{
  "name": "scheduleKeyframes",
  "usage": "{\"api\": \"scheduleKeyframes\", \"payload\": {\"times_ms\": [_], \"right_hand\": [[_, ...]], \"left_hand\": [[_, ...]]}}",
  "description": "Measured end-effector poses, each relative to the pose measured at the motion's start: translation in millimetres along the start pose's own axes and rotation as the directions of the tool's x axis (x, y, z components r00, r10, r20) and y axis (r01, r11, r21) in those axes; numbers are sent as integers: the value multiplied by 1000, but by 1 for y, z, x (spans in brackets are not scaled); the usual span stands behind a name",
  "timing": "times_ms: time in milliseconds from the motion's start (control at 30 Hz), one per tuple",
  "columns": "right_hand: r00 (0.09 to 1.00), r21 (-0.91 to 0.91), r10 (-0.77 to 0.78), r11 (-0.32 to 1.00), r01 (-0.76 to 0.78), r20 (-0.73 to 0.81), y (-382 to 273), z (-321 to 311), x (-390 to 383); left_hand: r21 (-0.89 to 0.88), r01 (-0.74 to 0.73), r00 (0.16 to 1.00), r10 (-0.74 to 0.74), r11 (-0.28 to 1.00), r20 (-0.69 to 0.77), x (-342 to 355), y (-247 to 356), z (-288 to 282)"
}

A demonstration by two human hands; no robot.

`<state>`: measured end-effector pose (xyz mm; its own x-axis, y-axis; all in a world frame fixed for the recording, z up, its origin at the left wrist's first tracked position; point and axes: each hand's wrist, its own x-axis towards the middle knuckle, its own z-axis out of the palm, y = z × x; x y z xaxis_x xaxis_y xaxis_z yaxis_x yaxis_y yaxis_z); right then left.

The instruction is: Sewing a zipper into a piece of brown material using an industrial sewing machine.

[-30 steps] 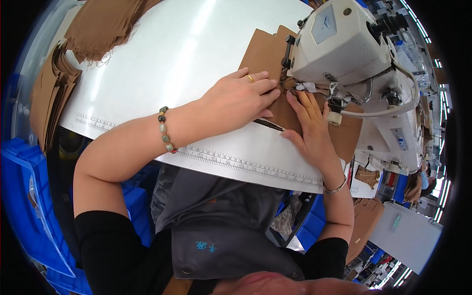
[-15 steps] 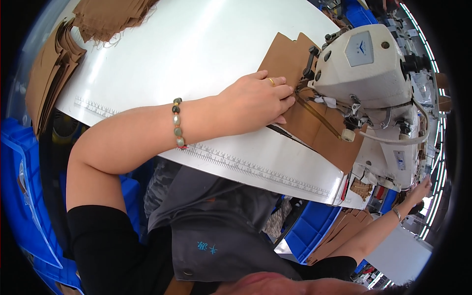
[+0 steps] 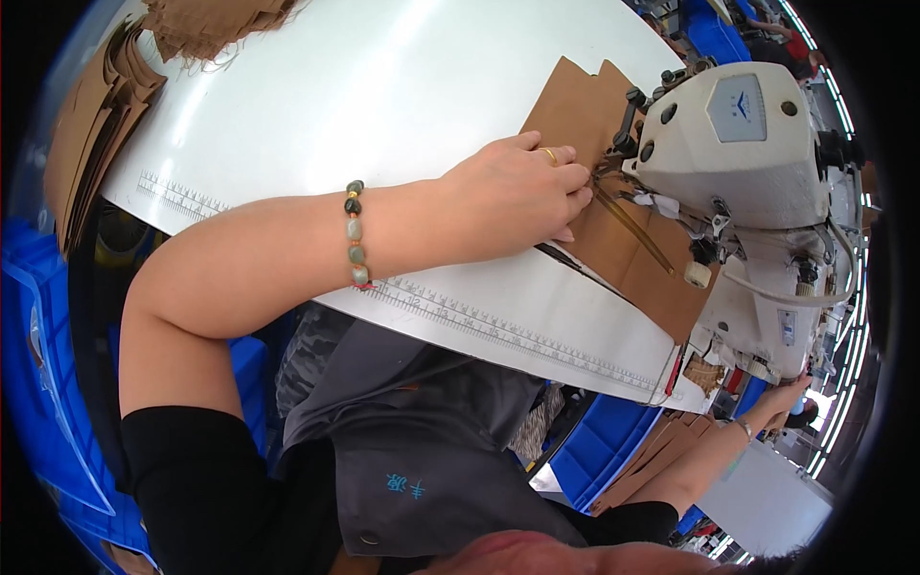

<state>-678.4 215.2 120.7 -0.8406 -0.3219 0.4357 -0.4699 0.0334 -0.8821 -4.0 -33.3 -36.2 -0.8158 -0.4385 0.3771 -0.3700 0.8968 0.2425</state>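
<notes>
My left hand (image 3: 522, 199) lies flat, fingers stretched out, on a brown fabric panel (image 3: 632, 259) on the white sewing table (image 3: 316, 105). Its fingertips are close to the needle area of a white sewing machine (image 3: 738, 144). A narrow olive-brown strip (image 3: 637, 230) runs across the panel beside the fingertips. A beaded bracelet is on my left wrist and a ring on one finger. Far to the right, my right hand (image 3: 792, 395) is at the end of the machine body; its fingers are small and partly hidden, so I cannot tell whether it grips anything.
Stacked brown pieces (image 3: 101, 125) hang over the table's left edge, with a frayed brown pile (image 3: 216, 24) behind. A printed ruler (image 3: 498, 335) follows the near edge. Blue bins (image 3: 599, 450) stand below, one beside more brown pieces (image 3: 656, 455).
My right hand has come in from the far right to the machine's end. My left hand stays on the panel. The view has shifted slightly, so the machine appears farther right.
</notes>
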Motion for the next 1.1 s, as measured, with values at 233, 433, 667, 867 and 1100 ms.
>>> {"api": "scheduleKeyframes", "payload": {"times_ms": [233,433,667,867,1100], "right_hand": [[983,-92,179,979,-181,-37,-14,15,-4],[992,11,115,993,-115,-46,0,-2,1],[998,201,54,978,-49,-21,19,-4,-2],[989,432,148,893,-129,-12,42,-11,-15],[987,569,161,812,-128,-8,48,48,-89]], "left_hand": [[-33,-8,1000,7,999,-30,-2,-1,-1],[-65,-33,998,29,997,-53,2,-1,-1],[-73,-21,999,18,997,-47,1,1,-2],[-23,-29,999,28,999,-46,2,3,-1],[28,25,1000,-25,999,-17,-4,3,-9]]}}
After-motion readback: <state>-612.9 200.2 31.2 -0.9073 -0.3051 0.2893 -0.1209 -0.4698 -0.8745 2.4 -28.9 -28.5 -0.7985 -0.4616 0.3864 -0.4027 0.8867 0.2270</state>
